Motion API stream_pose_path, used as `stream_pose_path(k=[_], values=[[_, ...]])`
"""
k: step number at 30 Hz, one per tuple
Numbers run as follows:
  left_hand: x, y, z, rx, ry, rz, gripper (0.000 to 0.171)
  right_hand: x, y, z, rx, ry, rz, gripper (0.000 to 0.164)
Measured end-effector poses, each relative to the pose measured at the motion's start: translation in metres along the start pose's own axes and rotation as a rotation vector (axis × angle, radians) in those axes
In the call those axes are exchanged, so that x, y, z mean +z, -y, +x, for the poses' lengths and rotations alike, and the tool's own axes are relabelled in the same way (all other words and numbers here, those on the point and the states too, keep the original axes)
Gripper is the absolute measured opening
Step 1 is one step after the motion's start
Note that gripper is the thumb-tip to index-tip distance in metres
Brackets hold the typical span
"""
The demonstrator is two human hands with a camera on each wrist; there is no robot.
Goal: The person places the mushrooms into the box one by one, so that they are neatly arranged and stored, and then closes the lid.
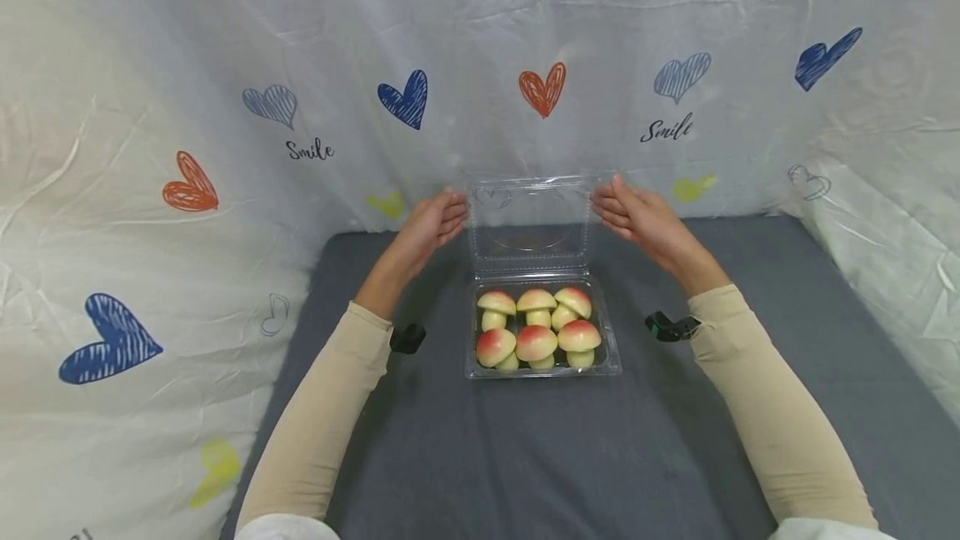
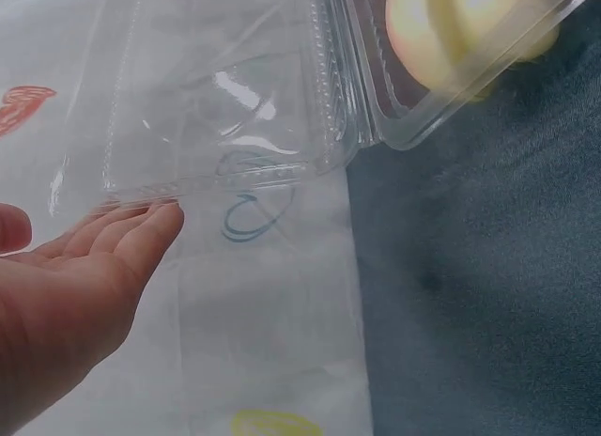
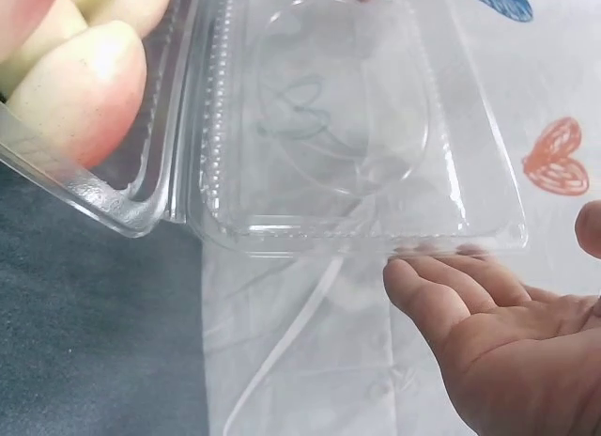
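A clear plastic clamshell box (image 1: pixel 480 372) lies on the grey cloth with its lid (image 1: pixel 531 227) raised at the back. Inside sit several mushroom-shaped pieces (image 1: pixel 536 342) with yellow-and-red caps and pale stems, in two rows. My left hand (image 1: pixel 433 227) is at the lid's left edge, its extended fingertips touching or just beside the plastic. At the opposite edge, my right hand (image 1: pixel 643 222) holds its fingers straight, tips by the rim. In the left wrist view the lid (image 2: pixel 216 98) stands over the fingertips; the right wrist view shows the lid (image 3: pixel 329 126) likewise.
A grey cloth (image 1: pixel 540 457) covers the table. Behind it hangs a white sheet (image 1: pixel 480 23) printed with hearts and the word Smile, reaching round both sides. Dark wrist devices (image 1: pixel 671 327) show beside the sleeves.
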State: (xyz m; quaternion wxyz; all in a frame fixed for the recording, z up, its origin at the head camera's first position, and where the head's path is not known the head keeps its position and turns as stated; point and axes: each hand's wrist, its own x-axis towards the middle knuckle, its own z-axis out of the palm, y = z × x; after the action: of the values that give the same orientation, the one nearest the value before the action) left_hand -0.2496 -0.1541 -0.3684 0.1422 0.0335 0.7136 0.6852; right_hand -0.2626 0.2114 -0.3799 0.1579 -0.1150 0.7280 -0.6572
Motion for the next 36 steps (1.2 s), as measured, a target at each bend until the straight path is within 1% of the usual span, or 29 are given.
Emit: stream_pose_path(k=[3, 10, 13, 19, 24, 28, 36], values=[[0.001, -0.002, -0.006, 0.022, -0.002, 0.006, 0.061, 0.002, 0.001, -0.004, -0.013, -0.005, -0.01, 0.08], [0.003, -0.009, -0.019, 0.056, 0.006, 0.062, 0.06, 0.004, 0.004, -0.014, -0.05, -0.023, -0.028, 0.083], [0.004, -0.009, -0.024, 0.071, 0.004, 0.078, 0.059, 0.005, 0.003, -0.018, -0.071, -0.03, -0.051, 0.081], [0.007, -0.006, -0.036, 0.123, 0.009, 0.111, 0.059, 0.008, 0.0, -0.029, -0.088, -0.049, -0.081, 0.078], [0.01, 0.0, -0.048, 0.193, 0.014, 0.161, 0.059, 0.012, -0.002, -0.038, -0.088, -0.053, -0.092, 0.075], [0.014, 0.006, -0.055, 0.243, -0.002, 0.193, 0.06, 0.015, -0.005, -0.045, -0.099, -0.068, -0.087, 0.071], [0.024, 0.013, -0.07, 0.274, -0.08, 0.301, 0.057, 0.02, -0.012, -0.061, -0.095, -0.102, -0.104, 0.072]])
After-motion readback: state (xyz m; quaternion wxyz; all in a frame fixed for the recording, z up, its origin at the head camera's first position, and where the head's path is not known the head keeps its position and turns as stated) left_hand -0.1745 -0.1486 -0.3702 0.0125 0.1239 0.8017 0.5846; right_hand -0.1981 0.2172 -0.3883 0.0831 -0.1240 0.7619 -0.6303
